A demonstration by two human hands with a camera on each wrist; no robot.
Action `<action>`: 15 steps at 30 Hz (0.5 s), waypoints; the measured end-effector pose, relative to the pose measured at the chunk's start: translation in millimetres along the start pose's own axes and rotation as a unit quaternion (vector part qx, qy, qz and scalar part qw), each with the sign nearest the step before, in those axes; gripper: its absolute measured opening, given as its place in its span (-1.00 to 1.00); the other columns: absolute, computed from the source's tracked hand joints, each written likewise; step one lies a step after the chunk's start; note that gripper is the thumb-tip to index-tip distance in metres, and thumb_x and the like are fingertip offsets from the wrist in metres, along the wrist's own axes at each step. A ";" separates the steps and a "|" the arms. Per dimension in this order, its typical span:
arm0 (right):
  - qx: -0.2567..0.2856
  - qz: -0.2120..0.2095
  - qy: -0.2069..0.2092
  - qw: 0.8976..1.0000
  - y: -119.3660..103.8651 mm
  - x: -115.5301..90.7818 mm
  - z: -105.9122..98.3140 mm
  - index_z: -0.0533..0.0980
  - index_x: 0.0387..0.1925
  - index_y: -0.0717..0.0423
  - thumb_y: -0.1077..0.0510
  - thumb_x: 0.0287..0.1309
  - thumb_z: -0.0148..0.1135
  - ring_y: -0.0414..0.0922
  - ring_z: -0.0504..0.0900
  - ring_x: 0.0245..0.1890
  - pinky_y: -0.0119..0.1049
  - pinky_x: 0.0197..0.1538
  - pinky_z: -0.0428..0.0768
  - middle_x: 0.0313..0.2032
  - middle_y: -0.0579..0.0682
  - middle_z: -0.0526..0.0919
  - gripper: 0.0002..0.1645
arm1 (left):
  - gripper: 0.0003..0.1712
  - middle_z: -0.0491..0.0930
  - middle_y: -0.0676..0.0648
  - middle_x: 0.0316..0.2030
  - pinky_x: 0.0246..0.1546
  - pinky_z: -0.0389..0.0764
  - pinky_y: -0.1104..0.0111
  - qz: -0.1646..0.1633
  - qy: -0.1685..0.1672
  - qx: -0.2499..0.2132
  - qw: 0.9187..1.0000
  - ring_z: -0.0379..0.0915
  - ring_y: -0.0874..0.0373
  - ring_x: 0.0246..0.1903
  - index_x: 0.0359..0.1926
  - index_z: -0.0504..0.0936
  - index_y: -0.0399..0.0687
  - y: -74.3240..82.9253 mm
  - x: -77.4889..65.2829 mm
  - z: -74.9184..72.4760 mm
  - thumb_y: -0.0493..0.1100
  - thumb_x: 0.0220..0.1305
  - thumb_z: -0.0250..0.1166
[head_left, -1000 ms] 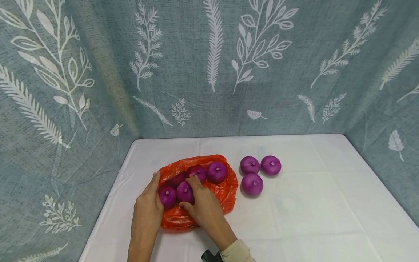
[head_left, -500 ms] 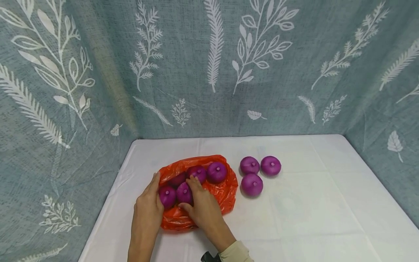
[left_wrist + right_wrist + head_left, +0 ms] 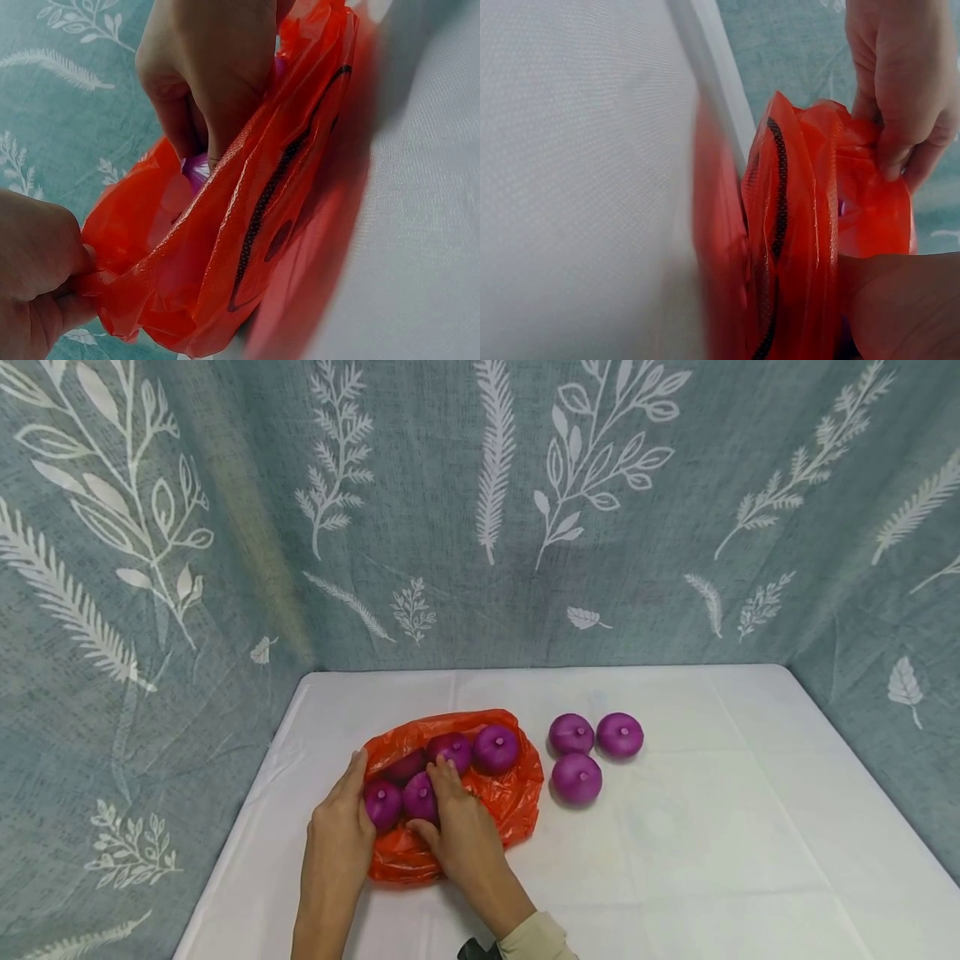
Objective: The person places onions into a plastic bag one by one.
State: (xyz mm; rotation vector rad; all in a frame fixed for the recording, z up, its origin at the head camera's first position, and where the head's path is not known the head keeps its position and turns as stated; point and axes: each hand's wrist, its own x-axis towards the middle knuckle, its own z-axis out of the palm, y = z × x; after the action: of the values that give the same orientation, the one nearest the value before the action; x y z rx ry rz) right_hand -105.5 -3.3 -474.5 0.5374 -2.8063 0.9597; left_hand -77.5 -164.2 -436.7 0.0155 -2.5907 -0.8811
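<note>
A red plastic bag [image 3: 510,806] lies with its mouth open on the table, several purple onions inside. My left hand [image 3: 339,831] pinches the left rim of the bag between thumb and fingers, as the left wrist view shows. Beside it in the bag sits one onion [image 3: 383,806]. Reaching in over the near rim, my right hand [image 3: 468,835] grips another onion [image 3: 420,797], thumb on the near side and fingers on the far side. Farther back in the bag are an onion [image 3: 496,748] at the right and a partly covered onion [image 3: 452,747].
Outside the bag, to its right, three more onions [image 3: 576,779] stand close together on the white-covered table [image 3: 712,827]. A teal curtain [image 3: 450,610] with white leaf prints hangs behind the table and along both sides. A dark object [image 3: 477,950] shows beside the right sleeve.
</note>
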 end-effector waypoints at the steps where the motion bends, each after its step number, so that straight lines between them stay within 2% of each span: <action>1: -0.004 0.000 0.001 1.000 -0.2 -0.1 0.2 0.34 0.56 0.15 -0.09 0.23 0.54 0.06 0.48 0.45 -0.05 0.34 0.61 0.54 0.15 0.35 -0.01 | -0.33 0.46 -0.33 0.41 0.25 0.55 -0.08 0.000 0.001 0.000 1.000 0.45 -0.27 0.37 0.53 0.38 -0.29 0.3 0.0 -0.1 -0.55 0.43 0.20; 15: -0.002 0.010 -0.006 1.000 -0.5 -2.5 -3.2 0.31 0.58 0.14 -0.14 0.21 0.53 0.01 0.41 0.50 -0.05 0.38 0.56 0.55 0.11 0.34 0.04 | -0.32 0.46 -0.33 0.42 0.25 0.56 -0.07 0.006 -0.001 0.006 1.000 0.45 -0.26 0.37 0.52 0.39 -0.30 2.1 -1.3 -1.1 -0.56 0.42 0.21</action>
State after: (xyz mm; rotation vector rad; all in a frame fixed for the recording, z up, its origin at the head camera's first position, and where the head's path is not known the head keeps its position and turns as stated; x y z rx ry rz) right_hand -103.0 -1.0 -472.2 0.5180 -2.8293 0.9579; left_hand -75.6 -163.0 -435.2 0.0025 -2.5962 -0.8612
